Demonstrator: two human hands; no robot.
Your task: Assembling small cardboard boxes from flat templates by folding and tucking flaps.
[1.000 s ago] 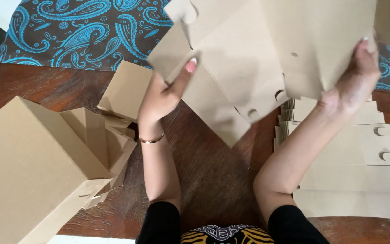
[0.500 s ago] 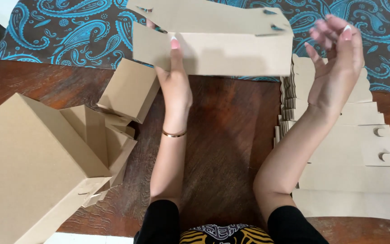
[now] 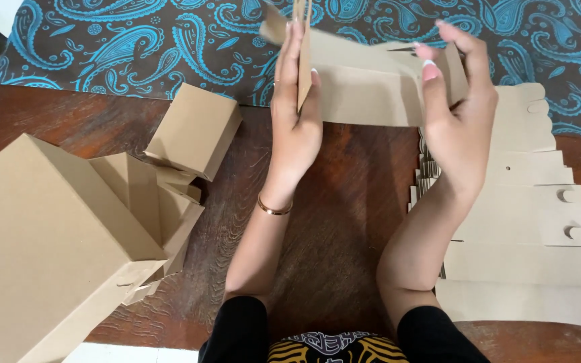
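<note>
I hold a flat brown cardboard box blank [image 3: 364, 91] up above the dark wooden table [image 3: 344, 222]. My left hand [image 3: 295, 114] presses flat against a folded-up end flap at the blank's left side. At the right end, my right hand [image 3: 458, 114] grips the blank, with fingers curled over its top edge. A gold bangle sits on my left wrist.
A stack of flat cardboard blanks [image 3: 526, 222] lies on the table at the right. Folded brown boxes stand at the left: a large one [image 3: 42, 249], a small one [image 3: 195, 131], and half-open ones [image 3: 152, 202] between. A blue paisley cloth [image 3: 169, 40] covers the far side.
The blank went from spread wide and tilted to folded along its length. My left hand moved to its left end and turned a flap upright. My right hand closed on the right end.
</note>
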